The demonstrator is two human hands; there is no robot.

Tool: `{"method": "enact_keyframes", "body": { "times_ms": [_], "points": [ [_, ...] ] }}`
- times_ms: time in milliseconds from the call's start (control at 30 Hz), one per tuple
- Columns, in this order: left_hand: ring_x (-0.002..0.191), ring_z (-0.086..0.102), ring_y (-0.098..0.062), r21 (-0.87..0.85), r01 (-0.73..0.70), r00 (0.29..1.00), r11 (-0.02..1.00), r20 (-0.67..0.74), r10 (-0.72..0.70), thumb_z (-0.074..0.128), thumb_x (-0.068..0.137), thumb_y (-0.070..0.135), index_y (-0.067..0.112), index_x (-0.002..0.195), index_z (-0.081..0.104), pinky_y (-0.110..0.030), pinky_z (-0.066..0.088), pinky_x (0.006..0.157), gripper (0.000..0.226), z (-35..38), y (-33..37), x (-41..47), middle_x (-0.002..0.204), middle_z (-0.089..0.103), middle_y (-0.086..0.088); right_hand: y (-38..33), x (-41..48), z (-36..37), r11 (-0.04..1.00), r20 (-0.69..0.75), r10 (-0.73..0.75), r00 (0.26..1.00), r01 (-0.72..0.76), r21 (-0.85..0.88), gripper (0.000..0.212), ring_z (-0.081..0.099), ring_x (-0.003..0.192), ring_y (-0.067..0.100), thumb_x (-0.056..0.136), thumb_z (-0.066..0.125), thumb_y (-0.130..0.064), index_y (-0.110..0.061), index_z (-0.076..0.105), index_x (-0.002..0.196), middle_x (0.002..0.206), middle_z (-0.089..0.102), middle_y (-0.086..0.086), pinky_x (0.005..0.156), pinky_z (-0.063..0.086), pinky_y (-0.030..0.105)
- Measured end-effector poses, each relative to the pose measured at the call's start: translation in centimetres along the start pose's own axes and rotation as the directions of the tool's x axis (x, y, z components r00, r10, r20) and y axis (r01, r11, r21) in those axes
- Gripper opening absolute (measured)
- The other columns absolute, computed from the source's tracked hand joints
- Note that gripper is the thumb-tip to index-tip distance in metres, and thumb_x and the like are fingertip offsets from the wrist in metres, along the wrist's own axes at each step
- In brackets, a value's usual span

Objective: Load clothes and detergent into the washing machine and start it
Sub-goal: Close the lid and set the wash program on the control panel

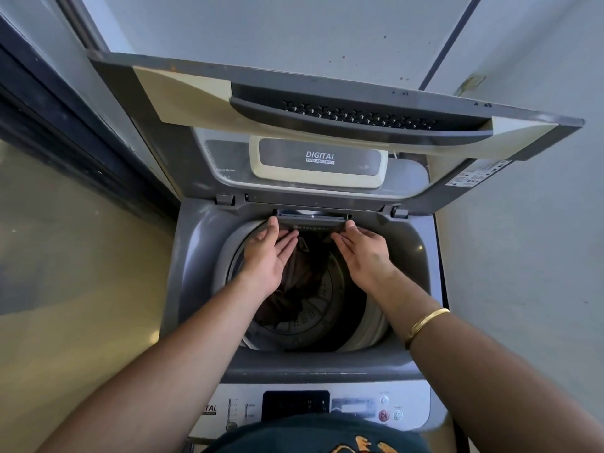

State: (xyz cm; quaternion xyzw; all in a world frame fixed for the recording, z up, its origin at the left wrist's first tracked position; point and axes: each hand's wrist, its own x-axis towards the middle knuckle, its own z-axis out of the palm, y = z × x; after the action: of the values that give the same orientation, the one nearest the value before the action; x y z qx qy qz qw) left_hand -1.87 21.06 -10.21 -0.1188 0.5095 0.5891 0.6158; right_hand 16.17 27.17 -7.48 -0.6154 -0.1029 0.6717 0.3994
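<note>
At drum's rear rim | detergent drawer (312,226) lies crosswise | left hand (269,253), right hand (361,251) open, thumbs on its ends

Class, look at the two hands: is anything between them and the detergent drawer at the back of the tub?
Nothing visible. The left hand and right hand already touch the detergent drawer at its ends.

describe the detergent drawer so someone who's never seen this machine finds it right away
Start at the open top-loading washing machine with its lid raised. At the back rim of the drum opening, just below the lid hinges, sits a narrow dark detergent drawer, between the left hand and right hand. It alone carries the word "Detergent".
</note>
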Motion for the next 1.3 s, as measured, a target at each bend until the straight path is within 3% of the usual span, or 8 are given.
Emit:
{"method": "enact_keyframes", "body": {
  "times_ms": [300,533,767,867,967,1067,1167,1300],
  "points": [
    [0.107,0.079,-0.032,0.018,-0.026,0.999,1.0,-0.034,0.026,0.062,0.113,0.034,0.007,0.125,0.06,-0.044,0.062,0.108,0.029,0.9,-0.1,1.3,0.126,0.068,-0.025,0.2,0.5,0.6,1.0,-0.035,-0.003,0.999,0.005,0.03,0.035,0.076,0.112,0.03,0.104,0.07,-0.013,0.011,0.063,0.129,0.121,0.071,0.018,0.11,0.059,0.042],
    [0.098,0.08,-0.029,0.03,-0.078,0.993,0.996,-0.082,0.08,0.06,0.114,0.034,0.006,0.117,0.056,-0.032,0.072,0.082,0.029,2.1,-0.1,1.6,0.116,0.067,-0.021,-0.3,0.5,1.6,0.999,-0.113,0.027,0.993,-0.023,0.03,0.036,0.082,0.102,0.029,0.099,0.076,-0.016,0.007,0.066,0.126,0.11,0.08,0.015,0.097,0.066,0.039],
    [0.098,0.08,-0.03,0.061,-0.058,0.994,0.996,-0.088,0.064,0.058,0.114,0.042,0.004,0.136,0.052,-0.038,0.069,0.091,0.044,2.6,-0.1,0.8,0.121,0.068,-0.023,-0.6,-0.3,1.9,1.0,-0.13,0.027,0.991,-0.028,-0.007,0.034,0.083,0.098,0.026,0.099,0.076,-0.018,0.003,0.067,0.124,0.111,0.081,0.015,0.101,0.064,0.041],
    [0.089,0.078,-0.029,0.169,0.001,0.994,0.986,-0.111,0.018,0.056,0.114,0.049,0.004,0.14,0.055,-0.036,0.071,0.075,0.052,2.8,0.6,-0.3,0.116,0.07,-0.018,-0.5,-0.6,1.9,0.998,-0.123,0.025,0.992,-0.032,-0.049,0.032,0.079,0.103,0.035,0.105,0.068,-0.027,0.003,0.066,0.116,0.119,0.075,0.025,0.093,0.067,0.039],
    [0.072,0.071,-0.021,0.419,-0.042,0.982,0.907,-0.148,0.114,0.063,0.113,0.043,0.011,0.125,0.06,-0.03,0.063,0.053,0.034,3.2,1.5,-2.3,0.104,0.068,-0.011,-0.9,-3.1,2.6,0.989,-0.084,0.022,0.996,-0.034,-0.146,0.048,0.075,0.109,0.043,0.111,0.054,-0.04,0.004,0.059,0.131,0.121,0.068,0.032,0.081,0.069,0.039],
    [0.071,0.066,-0.016,0.622,-0.247,0.945,0.743,-0.014,0.326,0.065,0.113,0.033,0.014,0.103,0.058,-0.037,0.058,0.063,0.023,3.9,2.2,-5.2,0.101,0.07,-0.013,-2.7,-7.8,3.4,0.902,0.047,-0.209,0.977,0.211,-0.376,0.038,0.079,0.098,0.035,0.113,0.054,-0.033,0.002,0.062,0.126,0.113,0.073,0.027,0.085,0.068,0.038],
    [0.074,0.065,-0.017,0.703,-0.591,0.756,0.396,0.313,0.575,0.068,0.11,0.035,0.017,0.093,0.059,-0.048,0.061,0.075,0.027,5.3,3.9,-9.1,0.087,0.071,-0.005,-6.0,-13.6,4.3,0.686,0.235,-0.475,0.848,0.524,-0.504,0.016,0.079,0.086,0.022,0.11,0.059,-0.027,-0.013,0.069,0.111,0.098,0.078,0.009,0.087,0.068,0.044],
    [0.081,0.057,-0.017,0.507,-0.829,0.199,-0.238,0.664,0.721,0.071,0.11,0.025,0.014,0.094,0.063,-0.03,0.048,0.073,0.021,7.6,7.1,-14.9,0.09,0.061,0.005,-10.1,-19.2,4.5,0.164,0.472,-0.742,0.476,0.811,-0.562,0.009,0.067,0.088,0.011,0.108,0.062,-0.023,-0.02,0.07,0.107,0.095,0.071,-0.008,0.08,0.06,0.032]
  ]
}}
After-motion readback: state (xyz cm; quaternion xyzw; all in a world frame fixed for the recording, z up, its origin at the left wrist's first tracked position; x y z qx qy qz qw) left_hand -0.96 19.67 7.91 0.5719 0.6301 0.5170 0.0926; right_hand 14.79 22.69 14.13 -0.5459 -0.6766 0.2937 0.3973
